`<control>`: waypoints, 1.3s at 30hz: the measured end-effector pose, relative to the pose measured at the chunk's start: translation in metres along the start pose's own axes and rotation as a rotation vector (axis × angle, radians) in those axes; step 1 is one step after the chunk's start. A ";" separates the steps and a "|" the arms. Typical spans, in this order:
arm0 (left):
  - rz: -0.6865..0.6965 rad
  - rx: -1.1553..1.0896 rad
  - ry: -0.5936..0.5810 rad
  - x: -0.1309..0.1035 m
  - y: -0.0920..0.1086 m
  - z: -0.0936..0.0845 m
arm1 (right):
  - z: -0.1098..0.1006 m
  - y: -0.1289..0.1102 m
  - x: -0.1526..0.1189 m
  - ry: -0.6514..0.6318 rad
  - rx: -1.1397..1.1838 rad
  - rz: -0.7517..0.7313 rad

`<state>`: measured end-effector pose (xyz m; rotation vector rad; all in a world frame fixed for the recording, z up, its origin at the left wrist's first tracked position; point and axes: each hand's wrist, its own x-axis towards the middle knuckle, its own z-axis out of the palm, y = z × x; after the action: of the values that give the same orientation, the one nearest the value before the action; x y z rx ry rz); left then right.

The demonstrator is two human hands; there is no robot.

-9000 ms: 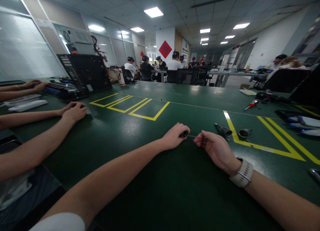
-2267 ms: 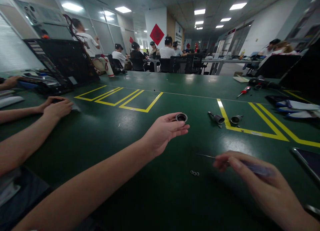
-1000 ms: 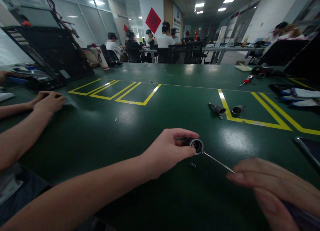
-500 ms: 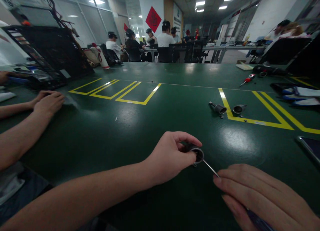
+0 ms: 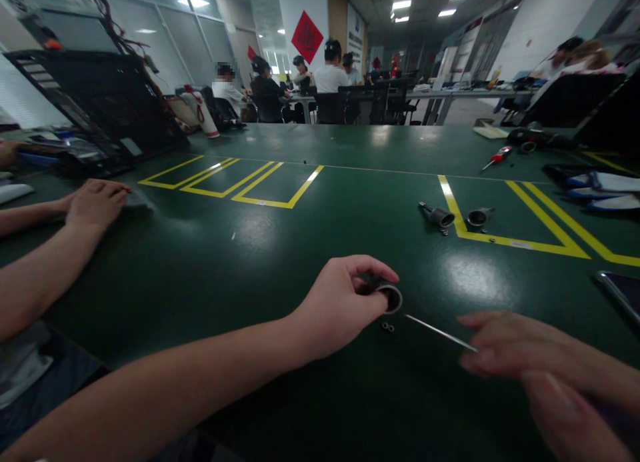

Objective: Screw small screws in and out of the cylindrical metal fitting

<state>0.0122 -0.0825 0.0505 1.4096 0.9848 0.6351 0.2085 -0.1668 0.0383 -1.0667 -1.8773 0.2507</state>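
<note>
My left hand (image 5: 345,309) is closed around a dark, hollow metal cup-shaped part (image 5: 399,299), whose round open end faces right. Thumb and fingers cover most of its body. Just below it, small dark ring-like pieces (image 5: 387,327) lie on the green table (image 5: 280,262). At the right, my right hand (image 5: 540,362) grips a screwdriver (image 5: 440,332) with a thin metal shaft; its handle is mostly hidden by the hand. The shaft's tip is outside the cup-shaped part, a short gap from its rim. Some motion blur softens the right hand.
Two similar metal parts (image 5: 440,217) with small pieces lie beyond, near yellow tape (image 5: 525,246). A red screwdriver (image 5: 497,157) lies farther back. A phone-like device (image 5: 620,302) rests at the right edge. Another person's hands (image 5: 97,202) rest on the table at left.
The screwdriver's tip has come out of the cup-shaped part as my right hand drew back to the right. My left hand and the part shifted slightly up and left.
</note>
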 end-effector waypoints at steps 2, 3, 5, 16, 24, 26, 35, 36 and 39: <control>-0.006 -0.007 0.022 0.001 0.002 -0.002 | 0.003 0.005 0.005 0.069 0.213 0.217; -0.015 -0.019 0.028 0.002 0.003 -0.003 | 0.006 0.007 0.009 0.074 0.315 0.335; -0.043 -0.049 0.034 0.003 0.005 -0.004 | 0.013 0.010 0.015 0.026 0.457 0.546; -0.123 -0.139 0.047 0.003 0.013 -0.001 | 0.019 0.021 0.009 -0.168 0.342 0.655; -0.119 -0.183 0.048 0.004 0.010 -0.002 | 0.012 0.000 0.010 -0.196 -0.077 0.192; -0.120 -0.193 0.046 0.005 0.009 -0.002 | 0.013 -0.002 0.007 -0.220 -0.080 0.145; -0.122 -0.213 0.015 0.004 0.006 -0.002 | 0.003 -0.004 0.004 -0.051 -0.119 -0.108; -0.123 -0.215 0.004 0.003 0.006 -0.001 | 0.003 -0.005 0.005 -0.049 -0.131 -0.149; -0.136 -0.234 -0.022 0.000 0.008 0.003 | 0.007 -0.009 0.007 -0.059 -0.165 -0.214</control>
<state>0.0163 -0.0831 0.0577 1.1321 0.9478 0.6108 0.1964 -0.1648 0.0439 -0.9659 -2.0756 0.0035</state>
